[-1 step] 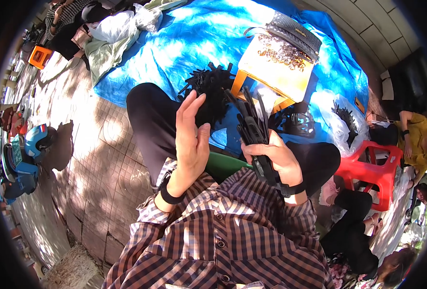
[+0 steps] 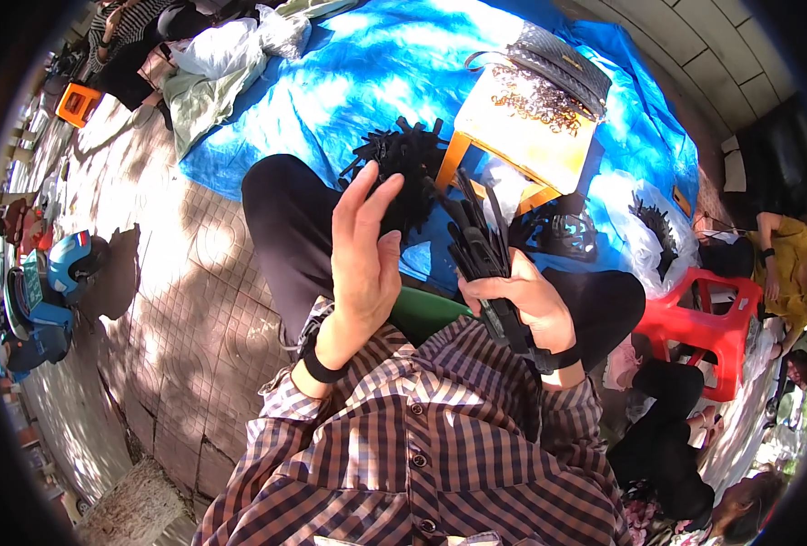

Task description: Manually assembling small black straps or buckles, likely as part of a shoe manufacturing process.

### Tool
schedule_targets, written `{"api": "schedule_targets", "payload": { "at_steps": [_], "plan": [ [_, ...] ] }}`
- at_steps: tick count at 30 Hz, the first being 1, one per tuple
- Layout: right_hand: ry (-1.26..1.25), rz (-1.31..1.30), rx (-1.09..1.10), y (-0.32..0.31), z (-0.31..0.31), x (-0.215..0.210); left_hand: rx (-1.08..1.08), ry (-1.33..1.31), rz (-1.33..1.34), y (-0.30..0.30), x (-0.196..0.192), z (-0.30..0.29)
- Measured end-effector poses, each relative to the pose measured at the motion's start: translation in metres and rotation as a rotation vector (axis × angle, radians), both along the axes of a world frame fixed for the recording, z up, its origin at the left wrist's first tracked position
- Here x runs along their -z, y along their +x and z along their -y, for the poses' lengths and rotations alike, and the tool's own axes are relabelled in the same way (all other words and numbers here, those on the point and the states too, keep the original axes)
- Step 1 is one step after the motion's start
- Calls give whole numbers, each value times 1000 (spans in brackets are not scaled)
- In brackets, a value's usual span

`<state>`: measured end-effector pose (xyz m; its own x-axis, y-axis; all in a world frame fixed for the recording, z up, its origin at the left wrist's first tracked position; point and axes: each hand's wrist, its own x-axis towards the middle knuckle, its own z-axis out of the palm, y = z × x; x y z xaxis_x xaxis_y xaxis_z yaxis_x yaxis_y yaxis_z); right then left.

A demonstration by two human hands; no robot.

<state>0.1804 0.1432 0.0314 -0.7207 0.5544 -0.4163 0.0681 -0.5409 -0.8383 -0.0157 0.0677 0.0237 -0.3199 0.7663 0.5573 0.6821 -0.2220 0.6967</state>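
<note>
My right hand (image 2: 533, 305) is closed around a bundle of flat black straps (image 2: 479, 238), whose ends fan out upward and away from me. To its left, my left hand (image 2: 360, 264) is raised, fingers stretched and thumb apart, holding nothing. Just beyond the left hand lies a heap of similar black straps (image 2: 403, 155) on the blue tarp (image 2: 349, 82), partly hidden by the fingers. Between my knees part of a green surface (image 2: 424, 312) shows below the hands.
Ahead to the right, a yellow stool (image 2: 513, 136) bears small metal rings (image 2: 535, 102) and a black woven bag (image 2: 567, 68). A plastic bag (image 2: 617, 205) with black strips and a red stool (image 2: 704, 314) stand at right. People sit at far left and right; a blue helmet (image 2: 71, 264) is at left.
My left hand's fingers have tilted slightly to the right and spread a little. The right hand still grips the straps, almost unmoved.
</note>
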Motion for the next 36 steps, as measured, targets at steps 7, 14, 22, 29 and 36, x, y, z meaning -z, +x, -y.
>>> {"api": "schedule_targets", "payload": {
  "at_steps": [7,14,22,29,36],
  "plan": [
    [-21,72,-224,2,-2,-2,115,-96,-228,-12,-3,1],
    [-126,158,70,30,-8,10,-206,-280,376,-51,7,23],
    [-130,-217,675,-15,18,14,260,-448,1425,-7,35,35],
    [128,-124,606,-30,6,9,461,-512,1179,8,45,38],
    [196,-27,399,-40,-4,21,444,-692,1212,15,28,25]
  ]
}}
